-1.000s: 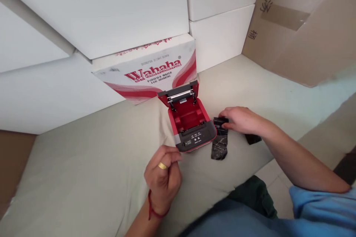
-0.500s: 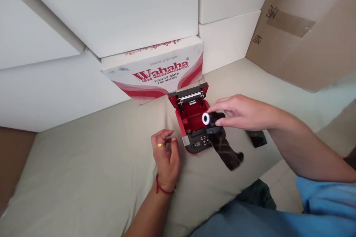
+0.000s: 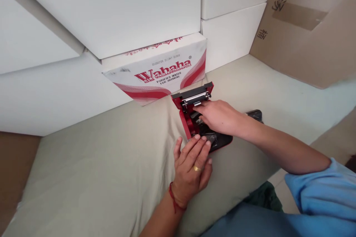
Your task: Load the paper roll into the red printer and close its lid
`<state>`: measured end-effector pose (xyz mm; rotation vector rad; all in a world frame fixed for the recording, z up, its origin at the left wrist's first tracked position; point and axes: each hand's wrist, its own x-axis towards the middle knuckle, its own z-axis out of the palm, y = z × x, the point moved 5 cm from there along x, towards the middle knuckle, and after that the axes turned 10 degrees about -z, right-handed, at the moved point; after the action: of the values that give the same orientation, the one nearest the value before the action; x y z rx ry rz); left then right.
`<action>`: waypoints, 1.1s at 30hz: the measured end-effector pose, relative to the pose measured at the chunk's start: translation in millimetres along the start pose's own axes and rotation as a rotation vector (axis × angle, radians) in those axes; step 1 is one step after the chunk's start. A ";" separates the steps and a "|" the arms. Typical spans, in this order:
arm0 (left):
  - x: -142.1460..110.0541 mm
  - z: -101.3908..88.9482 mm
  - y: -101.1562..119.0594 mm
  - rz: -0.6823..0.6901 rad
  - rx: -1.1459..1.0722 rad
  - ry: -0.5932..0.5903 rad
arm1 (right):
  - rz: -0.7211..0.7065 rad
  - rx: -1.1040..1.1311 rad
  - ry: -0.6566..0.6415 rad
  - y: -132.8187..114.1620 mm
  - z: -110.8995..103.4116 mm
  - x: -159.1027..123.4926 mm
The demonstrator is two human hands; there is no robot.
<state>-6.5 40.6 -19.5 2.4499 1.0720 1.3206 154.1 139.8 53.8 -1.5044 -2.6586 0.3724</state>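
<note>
A small red and black printer [image 3: 187,124] sits on the cloth with its lid [image 3: 191,92] raised, showing a roller inside. My right hand [image 3: 219,116] reaches into its compartment from the right, fingers closed about a black roll [image 3: 196,116] that is mostly hidden beneath them. A loose dark strip [image 3: 211,137] from the roll lies over the printer's front panel. My left hand [image 3: 191,164], fingers stretched out, rests its fingertips at the near edge of the printer, against the strip.
Behind the printer stands a white and red water carton [image 3: 164,70], backed by white boxes [image 3: 155,3]. A large brown cardboard box [image 3: 303,26] is at the right. A flat black object [image 3: 254,114] lies beyond my right forearm on the pale green cloth [image 3: 111,163].
My right hand has lowered the black roll into the open printer. My left hand has moved right, its fingers uncurling onto the printer's near edge.
</note>
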 end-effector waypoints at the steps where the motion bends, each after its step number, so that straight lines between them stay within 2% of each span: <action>1: 0.8 -0.5 1.0 0.003 0.027 -0.009 | -0.025 0.059 0.024 1.4 -1.5 -4.2; 4: 4.1 -4.7 6.1 0.016 0.079 -0.004 | -0.129 0.329 0.137 9.8 -12.9 -25.1; 6: 6.8 -8.6 10.1 0.015 0.107 0.023 | -0.129 0.476 0.276 23.7 -23.4 -40.8; 8: 9.2 -11.7 13.7 0.014 0.126 0.049 | -0.035 0.489 0.453 41.1 -31.1 -53.0; 10: 10.8 -12.9 16.4 0.014 0.136 0.061 | 0.018 0.405 0.545 47.7 -32.9 -56.3; 12: 11.3 -12.0 18.2 0.011 0.137 0.058 | -0.025 0.290 0.473 38.1 -28.7 -47.1; 15: 9.8 -9.5 20.4 0.020 0.116 0.045 | -0.106 0.078 0.189 8.1 -19.6 -21.1; 18: 6.7 -7.4 22.0 0.039 0.092 0.032 | -0.084 -0.110 -0.044 -15.9 -16.9 3.4; 20: 4.8 -6.1 21.6 0.040 0.096 0.014 | -0.064 -0.175 -0.126 -24.7 -15.9 14.9; 25: 0.9 -2.5 18.9 0.037 0.098 -0.006 | -0.062 -0.206 -0.196 -25.2 -2.6 25.1; 29: -2.0 -0.1 17.0 0.014 0.089 0.008 | -0.080 -0.207 -0.184 -21.2 3.3 24.1; 33: -4.1 -0.6 18.2 0.039 0.042 0.029 | -0.034 -0.166 -0.184 -20.1 2.6 20.1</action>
<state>0.9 24.6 -13.7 2.5019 1.0753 1.3619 126.4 146.5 54.9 -1.5352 -2.9199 0.3080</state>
